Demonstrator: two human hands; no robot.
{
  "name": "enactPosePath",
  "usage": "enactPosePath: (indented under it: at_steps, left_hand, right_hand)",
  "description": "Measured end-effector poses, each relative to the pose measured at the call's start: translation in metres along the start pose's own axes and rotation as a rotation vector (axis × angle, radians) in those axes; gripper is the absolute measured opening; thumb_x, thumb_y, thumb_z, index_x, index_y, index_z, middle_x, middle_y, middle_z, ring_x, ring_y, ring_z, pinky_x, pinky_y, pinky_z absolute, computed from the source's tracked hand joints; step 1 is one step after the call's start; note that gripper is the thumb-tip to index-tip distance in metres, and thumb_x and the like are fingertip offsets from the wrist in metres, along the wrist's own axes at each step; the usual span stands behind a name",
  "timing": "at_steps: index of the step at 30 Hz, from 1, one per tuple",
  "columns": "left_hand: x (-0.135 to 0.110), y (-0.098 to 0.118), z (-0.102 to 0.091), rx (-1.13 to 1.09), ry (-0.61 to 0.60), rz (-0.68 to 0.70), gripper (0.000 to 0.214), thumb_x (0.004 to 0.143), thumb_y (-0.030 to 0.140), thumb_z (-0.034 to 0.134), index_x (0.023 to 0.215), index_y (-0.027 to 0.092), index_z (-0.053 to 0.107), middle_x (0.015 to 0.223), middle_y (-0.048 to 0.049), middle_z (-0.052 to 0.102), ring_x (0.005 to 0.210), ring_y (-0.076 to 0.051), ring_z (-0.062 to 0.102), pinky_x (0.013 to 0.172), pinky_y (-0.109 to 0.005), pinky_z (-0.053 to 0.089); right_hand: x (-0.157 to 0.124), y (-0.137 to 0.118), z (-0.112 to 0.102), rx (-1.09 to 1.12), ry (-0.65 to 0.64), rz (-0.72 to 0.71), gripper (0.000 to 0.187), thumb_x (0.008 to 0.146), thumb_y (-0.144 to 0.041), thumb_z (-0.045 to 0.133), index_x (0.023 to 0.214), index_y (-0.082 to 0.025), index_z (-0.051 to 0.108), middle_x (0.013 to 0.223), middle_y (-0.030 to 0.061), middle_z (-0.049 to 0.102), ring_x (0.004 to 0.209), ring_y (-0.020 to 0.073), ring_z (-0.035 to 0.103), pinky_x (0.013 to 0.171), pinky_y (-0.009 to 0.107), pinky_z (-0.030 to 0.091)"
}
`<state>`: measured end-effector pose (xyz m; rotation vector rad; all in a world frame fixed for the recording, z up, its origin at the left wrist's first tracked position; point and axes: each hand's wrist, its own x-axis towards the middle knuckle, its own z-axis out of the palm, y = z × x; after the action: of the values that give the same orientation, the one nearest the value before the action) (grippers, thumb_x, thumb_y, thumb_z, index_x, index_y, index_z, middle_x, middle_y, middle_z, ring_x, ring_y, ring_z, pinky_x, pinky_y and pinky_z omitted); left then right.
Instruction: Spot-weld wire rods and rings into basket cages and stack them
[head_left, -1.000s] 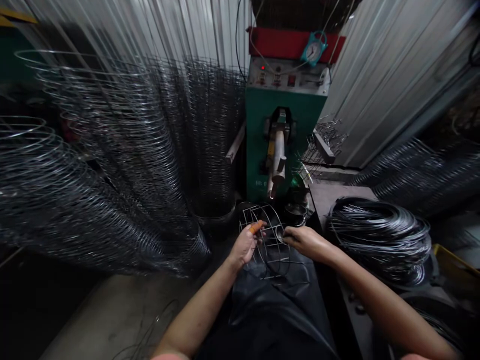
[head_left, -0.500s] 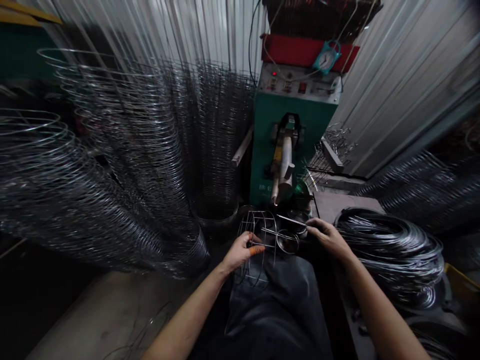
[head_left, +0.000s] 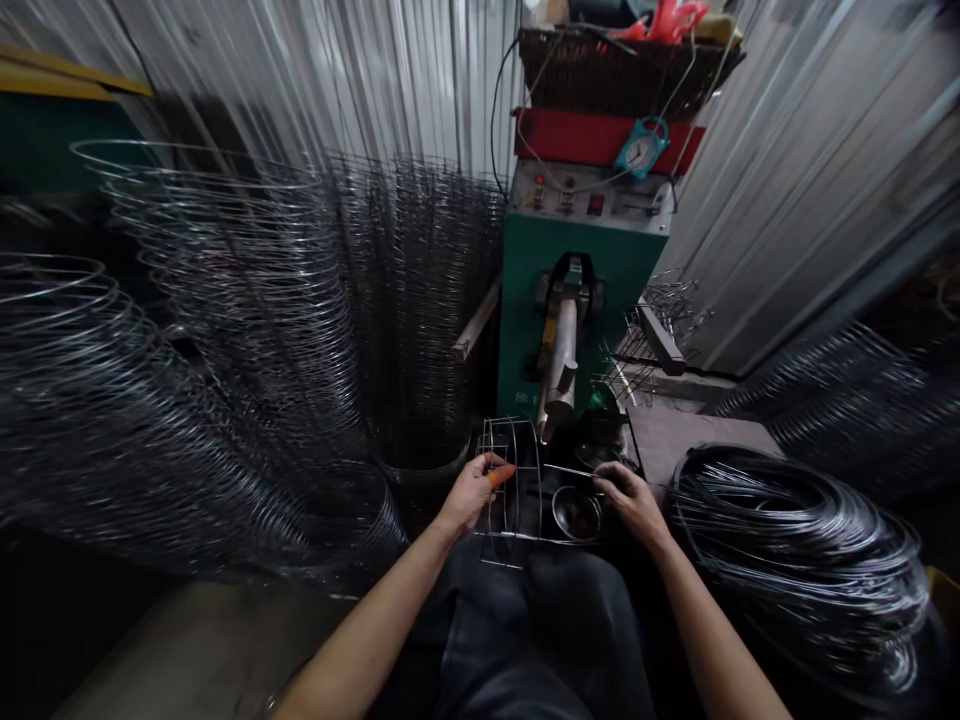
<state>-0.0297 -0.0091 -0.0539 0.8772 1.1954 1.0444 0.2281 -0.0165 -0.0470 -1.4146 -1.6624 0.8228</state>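
Note:
My left hand [head_left: 474, 492], an orange cover on one finger, is closed on a round wire frame [head_left: 539, 505] made of thin hoops and crossbars. The frame is over my lap, a little below and left of the metal electrode arm [head_left: 560, 355] of a green machine [head_left: 525, 270]. Between the fingertips of my right hand [head_left: 628, 495] is a thin metal rod [head_left: 568, 470], pointing left toward the frame. It cannot be made out whether the rod's tip touches the frame. A small round metal bowl [head_left: 576, 513] sits below the rod.
Tall stacks of wire hoops [head_left: 247, 270] fill the left side. A coil of wire [head_left: 795, 540] lies at the right, near a flat board [head_left: 701, 432]. On top of the machine are a blue clock [head_left: 642, 148] and a dark basket [head_left: 622, 75]. Metal bars project from its sides.
The camera view has tilted up slightly. The wire frame has turned and sits closer beneath the electrode arm. My right hand has moved left with the rod.

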Motion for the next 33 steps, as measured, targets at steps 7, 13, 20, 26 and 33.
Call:
enactPosePath:
  at_steps: [7,13,20,26,33]
  left_hand:
    - [0.010,0.000,0.009,-0.046,-0.032,0.004,0.033,0.053,0.039,0.073,0.069,0.017,0.055,0.060,0.0056,0.042,0.050,-0.005,0.033,0.042,-0.017,0.020]
    - [0.012,0.003,0.012,-0.060,-0.039,-0.009,0.033,0.053,0.039,0.074,0.067,0.016,0.054,0.059,0.0052,0.044,0.049,-0.005,0.034,0.041,-0.017,0.019]
    - [0.014,0.004,0.011,-0.071,-0.040,-0.024,0.032,0.053,0.038,0.074,0.067,0.017,0.055,0.058,0.0056,0.044,0.049,-0.005,0.035,0.042,-0.017,0.020]
    - [0.023,0.003,0.013,-0.089,-0.035,-0.038,0.034,0.052,0.038,0.075,0.068,0.017,0.055,0.060,0.0052,0.045,0.052,-0.006,0.037,0.044,-0.018,0.022]
    - [0.029,0.003,0.012,-0.105,-0.041,-0.048,0.034,0.050,0.037,0.076,0.066,0.016,0.054,0.058,0.0059,0.041,0.050,-0.005,0.032,0.042,-0.017,0.020]
  right_hand:
    - [0.019,0.017,0.004,-0.047,0.106,-0.105,0.022,0.076,-0.041,0.056,0.081,-0.021,0.062,0.083,0.0044,0.061,0.083,0.0205,0.056,0.078,0.034,0.044]
    - [0.030,0.020,0.006,-0.124,0.096,-0.167,0.019,0.078,-0.040,0.055,0.080,-0.022,0.063,0.083,0.0055,0.063,0.084,0.0220,0.056,0.081,0.038,0.042]
    - [0.035,0.023,0.003,-0.118,0.105,-0.188,0.020,0.078,-0.040,0.056,0.081,-0.022,0.063,0.083,0.0048,0.062,0.082,0.0206,0.055,0.079,0.035,0.043]
    - [0.041,0.027,0.002,-0.119,0.127,-0.208,0.019,0.077,-0.039,0.057,0.080,-0.022,0.063,0.083,0.0048,0.062,0.083,0.0205,0.055,0.080,0.036,0.042]
    - [0.045,0.028,0.002,-0.117,0.114,-0.191,0.019,0.077,-0.038,0.056,0.080,-0.021,0.064,0.083,0.0051,0.062,0.082,0.0203,0.055,0.080,0.036,0.043]
